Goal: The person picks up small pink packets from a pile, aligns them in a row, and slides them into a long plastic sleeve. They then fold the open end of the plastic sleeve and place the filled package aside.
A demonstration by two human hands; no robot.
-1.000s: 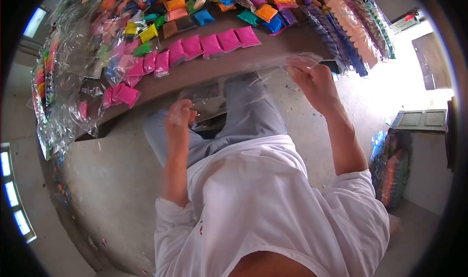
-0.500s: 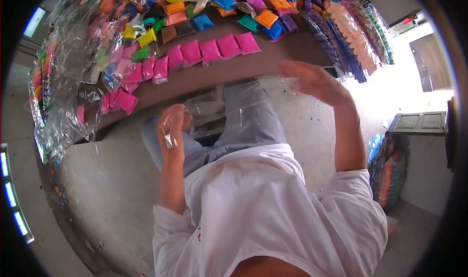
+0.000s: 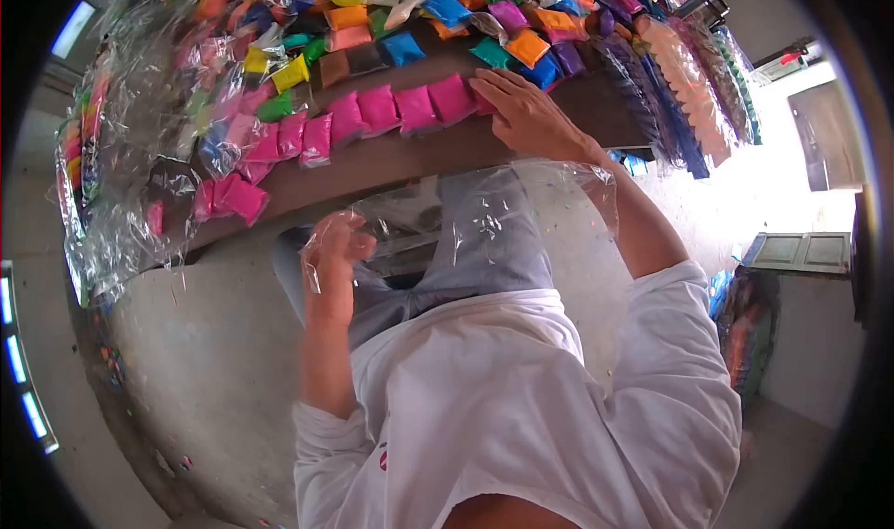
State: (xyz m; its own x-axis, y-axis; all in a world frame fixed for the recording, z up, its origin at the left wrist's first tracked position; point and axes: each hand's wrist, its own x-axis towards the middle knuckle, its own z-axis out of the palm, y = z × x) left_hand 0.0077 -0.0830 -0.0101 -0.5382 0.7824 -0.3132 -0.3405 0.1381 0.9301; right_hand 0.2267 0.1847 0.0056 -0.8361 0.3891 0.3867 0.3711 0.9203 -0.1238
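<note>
1. Nearest, the person's white cloth shirt (image 3: pixel 484 389) and grey cloth trousers (image 3: pixel 507 273) lie below the worktop's near edge.
2. The left hand (image 3: pixel 333 250) is in front of that edge, over the lap. Its grip appears clamped on one end of a long, clear plastic sleeve (image 3: pixel 489 214); film also drapes around the wrist side. Holding just one end probably leaves the rest spread and loose.
3. The sleeve hangs outside the near edge, across the lap, its far end overlapping the right forearm; whether they touch I cannot tell. It looks flat, with no packet inside.
4. On the brown worktop (image 3: pixel 372 161), a row of bright pink, pillow-shaped plastic packets (image 3: pixel 416 110) runs roughly along the near edge, set back from it. Lined up side by side, they seem arranged for easy reach.
5. The right hand (image 3: pixel 533 117) lies over the row's right end, its grip apart: fingers extended and flat, partly hiding the last packet, perhaps to steady it.
6. Beyond, toward the far edge, is a heap of mixed-colour plastic packets (image 3: pixel 447 9). Filled, ridged clear sleeves (image 3: pixel 684 73) line the right edge, apparently keeping the middle free.
</note>
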